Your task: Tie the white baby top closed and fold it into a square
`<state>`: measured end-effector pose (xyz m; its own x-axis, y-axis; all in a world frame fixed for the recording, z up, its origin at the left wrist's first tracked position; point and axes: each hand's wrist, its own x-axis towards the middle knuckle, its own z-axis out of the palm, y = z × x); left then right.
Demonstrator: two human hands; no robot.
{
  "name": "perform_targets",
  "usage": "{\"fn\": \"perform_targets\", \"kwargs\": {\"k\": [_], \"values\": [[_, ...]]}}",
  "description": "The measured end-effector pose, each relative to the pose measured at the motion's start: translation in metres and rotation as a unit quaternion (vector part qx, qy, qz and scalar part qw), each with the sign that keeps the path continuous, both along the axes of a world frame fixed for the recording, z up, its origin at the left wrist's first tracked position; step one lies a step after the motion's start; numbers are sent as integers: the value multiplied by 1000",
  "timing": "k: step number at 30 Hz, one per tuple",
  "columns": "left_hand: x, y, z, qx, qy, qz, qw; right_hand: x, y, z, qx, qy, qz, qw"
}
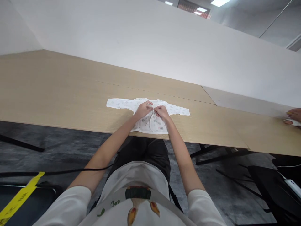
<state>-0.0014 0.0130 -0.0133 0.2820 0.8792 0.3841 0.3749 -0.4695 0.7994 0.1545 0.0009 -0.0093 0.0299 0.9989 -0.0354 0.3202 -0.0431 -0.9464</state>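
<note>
A small white baby shirt (160, 126) with a fine print lies on the table, its two long sleeves spread out to either side. The front opening runs down the middle, with one curved edge lapping over the other. My left hand (144, 110) pinches the fabric on the left of the opening, near the chest. Just beside it, my right hand (161, 111) has its fingertips closed on the fabric at the other side. The fingertips almost meet, and any small fastening between them is too small to make out.
The wooden table (70, 94) runs across the view, with a white partition (131, 40) behind it. At the far right edge another person's hand (295, 114) shows beside something white. Black chairs stand lower left and lower right; a black cable (77, 170) crosses at left.
</note>
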Motion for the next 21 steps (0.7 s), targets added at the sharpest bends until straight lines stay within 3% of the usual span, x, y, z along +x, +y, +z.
{"fn": "perform_targets", "kwargs": {"k": [17, 21], "values": [[1, -3, 4, 40, 64, 7, 997, 0, 2, 2, -64, 82, -9, 995], [0, 0, 3, 54, 101, 15, 993, 2, 2, -1, -52, 47, -2, 997]]}}
